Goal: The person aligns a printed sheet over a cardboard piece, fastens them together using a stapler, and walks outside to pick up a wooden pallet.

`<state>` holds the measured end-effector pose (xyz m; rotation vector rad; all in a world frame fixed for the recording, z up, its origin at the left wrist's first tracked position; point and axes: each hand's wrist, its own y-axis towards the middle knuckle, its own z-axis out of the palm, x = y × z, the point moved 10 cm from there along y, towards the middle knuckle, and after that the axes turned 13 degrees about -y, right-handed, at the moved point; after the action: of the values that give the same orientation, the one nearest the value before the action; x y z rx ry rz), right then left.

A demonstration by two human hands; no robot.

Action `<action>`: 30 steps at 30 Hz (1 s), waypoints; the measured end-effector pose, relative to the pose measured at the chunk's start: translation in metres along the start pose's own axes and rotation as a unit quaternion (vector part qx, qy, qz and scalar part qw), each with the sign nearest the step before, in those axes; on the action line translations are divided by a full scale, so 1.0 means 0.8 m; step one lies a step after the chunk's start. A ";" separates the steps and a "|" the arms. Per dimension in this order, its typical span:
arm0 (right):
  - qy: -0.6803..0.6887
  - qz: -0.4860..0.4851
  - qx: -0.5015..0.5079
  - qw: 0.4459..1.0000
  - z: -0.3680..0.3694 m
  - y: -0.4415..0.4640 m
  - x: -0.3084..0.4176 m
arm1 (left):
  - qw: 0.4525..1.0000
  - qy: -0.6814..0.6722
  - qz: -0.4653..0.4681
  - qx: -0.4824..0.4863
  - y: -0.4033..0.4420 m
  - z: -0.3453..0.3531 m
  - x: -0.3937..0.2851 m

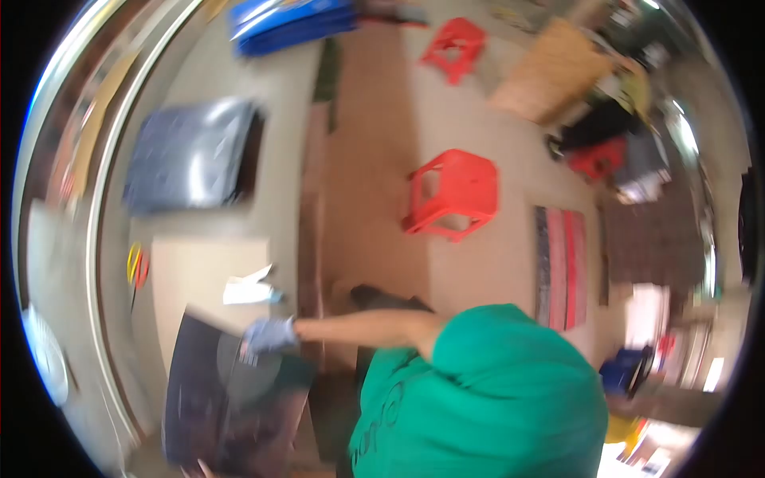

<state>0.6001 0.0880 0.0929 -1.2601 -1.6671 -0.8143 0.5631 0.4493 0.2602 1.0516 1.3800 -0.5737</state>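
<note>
A large dark sheet [215, 398], with a paler round patch and a lengthwise crease, lies tilted over the near end of the worktop. My right hand [271, 334], in a grey-blue glove, closes on its upper part; motion blurs the fingers. At the sheet's bottom edge only the fingertips of my left hand [198, 470] show, bent against it, the rest cut off by the frame. A pale board [203, 279] lies beneath the sheet's far end. On that board is a small white and light-blue crumpled piece [249, 288], close to my right hand.
Scissors [137, 267] with yellow and red handles lie beside the board. Farther along the worktop are a glossy dark stack [191, 155] and a blue stack [291, 25]. Red stools [458, 191] stand on the floor. Near a cardboard sheet [554, 72] sits another person [602, 123].
</note>
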 end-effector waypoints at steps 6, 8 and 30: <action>0.554 0.247 -0.008 0.795 0.129 -0.068 -0.066 | 0.957 0.114 -0.163 -0.210 -0.160 -0.113 0.138; 0.568 0.345 0.034 0.746 0.154 -0.095 -0.063 | 0.906 -0.022 -0.388 -0.167 -0.275 -0.066 0.197; -0.600 0.082 0.098 0.789 -0.055 0.014 -0.080 | 0.681 -0.412 -0.508 -0.329 -0.420 0.114 0.288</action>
<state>0.6291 0.0272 0.0529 -1.8909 -2.4225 0.4568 0.3611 0.2724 -0.0592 -0.6643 1.0510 -1.0528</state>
